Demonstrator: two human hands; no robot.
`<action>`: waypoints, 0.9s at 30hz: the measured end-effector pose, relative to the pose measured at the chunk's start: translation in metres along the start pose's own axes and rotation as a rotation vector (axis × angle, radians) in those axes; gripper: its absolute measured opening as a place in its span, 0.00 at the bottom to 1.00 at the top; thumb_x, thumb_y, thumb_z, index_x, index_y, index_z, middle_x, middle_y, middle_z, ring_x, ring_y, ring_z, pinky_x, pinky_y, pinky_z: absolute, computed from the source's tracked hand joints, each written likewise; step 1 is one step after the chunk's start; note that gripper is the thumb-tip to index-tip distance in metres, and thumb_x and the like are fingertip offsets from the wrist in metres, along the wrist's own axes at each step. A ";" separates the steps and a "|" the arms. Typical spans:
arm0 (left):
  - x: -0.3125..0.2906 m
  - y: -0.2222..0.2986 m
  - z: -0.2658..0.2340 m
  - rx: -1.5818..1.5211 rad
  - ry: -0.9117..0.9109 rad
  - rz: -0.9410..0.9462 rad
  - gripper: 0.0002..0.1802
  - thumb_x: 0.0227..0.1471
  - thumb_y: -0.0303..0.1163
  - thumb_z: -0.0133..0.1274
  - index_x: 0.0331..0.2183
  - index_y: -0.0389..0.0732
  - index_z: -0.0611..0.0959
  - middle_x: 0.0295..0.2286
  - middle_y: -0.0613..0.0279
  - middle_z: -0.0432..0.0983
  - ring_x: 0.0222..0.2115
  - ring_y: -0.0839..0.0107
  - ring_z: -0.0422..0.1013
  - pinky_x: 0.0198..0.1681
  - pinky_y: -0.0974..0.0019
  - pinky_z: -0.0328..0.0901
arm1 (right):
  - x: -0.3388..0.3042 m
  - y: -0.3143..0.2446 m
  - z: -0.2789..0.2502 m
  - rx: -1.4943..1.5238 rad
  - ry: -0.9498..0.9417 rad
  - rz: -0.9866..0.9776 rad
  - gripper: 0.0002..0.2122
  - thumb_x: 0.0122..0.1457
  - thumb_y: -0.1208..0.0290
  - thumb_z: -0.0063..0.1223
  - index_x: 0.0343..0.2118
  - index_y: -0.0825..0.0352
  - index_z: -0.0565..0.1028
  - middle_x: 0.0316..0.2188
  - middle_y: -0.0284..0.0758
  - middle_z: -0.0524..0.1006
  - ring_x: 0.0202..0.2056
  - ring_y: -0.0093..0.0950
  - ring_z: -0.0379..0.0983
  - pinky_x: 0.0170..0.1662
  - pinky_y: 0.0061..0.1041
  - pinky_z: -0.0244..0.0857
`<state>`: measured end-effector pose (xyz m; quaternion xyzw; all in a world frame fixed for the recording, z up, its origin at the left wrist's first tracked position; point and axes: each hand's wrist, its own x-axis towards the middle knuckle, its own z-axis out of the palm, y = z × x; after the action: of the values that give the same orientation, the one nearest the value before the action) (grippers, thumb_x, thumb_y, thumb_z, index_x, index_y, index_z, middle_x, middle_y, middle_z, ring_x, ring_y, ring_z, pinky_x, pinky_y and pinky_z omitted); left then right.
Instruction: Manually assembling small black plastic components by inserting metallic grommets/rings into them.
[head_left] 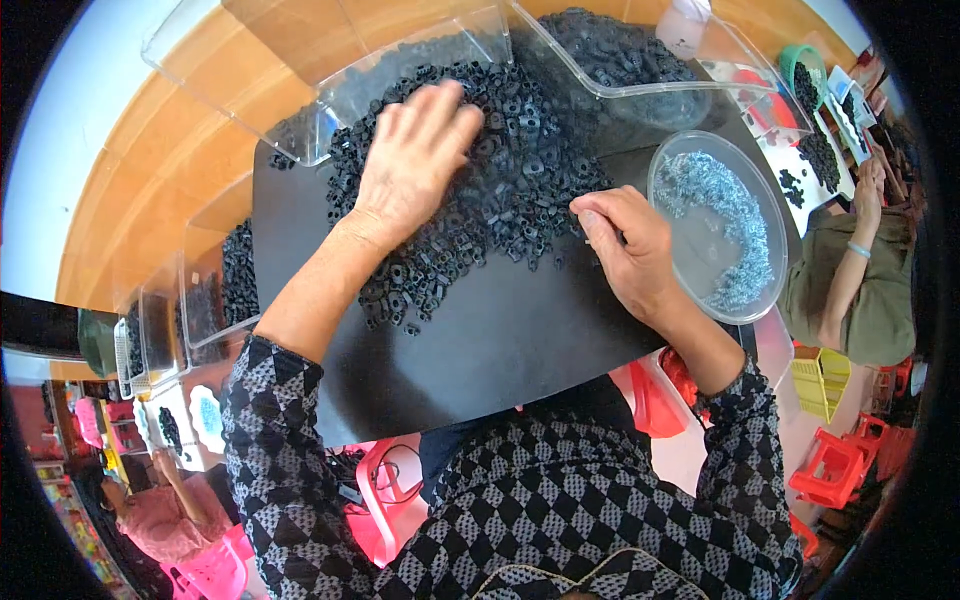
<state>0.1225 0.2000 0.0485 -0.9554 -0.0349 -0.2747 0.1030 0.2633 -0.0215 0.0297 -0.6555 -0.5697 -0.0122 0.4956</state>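
Observation:
A wide heap of small black plastic parts with holes in them covers the far side of the black tabletop. My left hand lies over the heap's left part, palm down, fingers stretched out and slightly blurred. At the heap's right edge my right hand is closed, thumb against the curled fingers; anything inside them is hidden. Right beside it stands a round translucent tub with many small shiny silvery metal pieces around its far and right sides.
Transparent bins with black parts rim the table's far edge; another bin stands at far right. More bins line the left. A co-worker sits at right, another person at lower left. Red stools and a yellow basket stand at right.

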 end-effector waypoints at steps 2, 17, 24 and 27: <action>-0.007 -0.012 0.014 -0.030 0.044 -0.368 0.30 0.42 0.33 0.58 0.50 0.45 0.69 0.52 0.47 0.60 0.50 0.49 0.58 0.50 0.50 0.57 | 0.003 0.000 0.004 -0.031 0.006 0.001 0.06 0.47 0.83 0.55 0.30 0.71 0.74 0.26 0.39 0.75 0.28 0.37 0.70 0.31 0.30 0.64; 0.017 -0.038 0.025 -0.427 -0.287 -0.812 0.28 0.40 0.53 0.60 0.38 0.41 0.80 0.39 0.48 0.71 0.42 0.53 0.66 0.46 0.56 0.62 | -0.018 -0.021 0.031 -0.353 -0.257 0.006 0.30 0.36 0.72 0.65 0.47 0.72 0.67 0.47 0.44 0.66 0.45 0.42 0.62 0.48 0.36 0.60; 0.010 -0.007 0.012 -0.658 -0.192 -0.822 0.21 0.38 0.45 0.61 0.32 0.40 0.82 0.32 0.54 0.75 0.36 0.59 0.72 0.41 0.60 0.64 | -0.017 -0.017 0.035 -0.346 -0.258 -0.023 0.30 0.39 0.71 0.65 0.47 0.72 0.65 0.46 0.46 0.65 0.44 0.41 0.60 0.45 0.38 0.58; 0.010 0.011 0.007 -0.724 -0.126 -0.774 0.17 0.38 0.40 0.62 0.31 0.39 0.81 0.30 0.56 0.74 0.33 0.61 0.72 0.37 0.62 0.65 | -0.016 -0.014 0.034 -0.352 -0.248 -0.016 0.30 0.39 0.71 0.65 0.47 0.72 0.66 0.46 0.45 0.65 0.43 0.41 0.60 0.45 0.37 0.59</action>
<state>0.1361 0.1907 0.0464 -0.8617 -0.2939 -0.2294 -0.3443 0.2276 -0.0127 0.0118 -0.7238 -0.6206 -0.0348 0.2997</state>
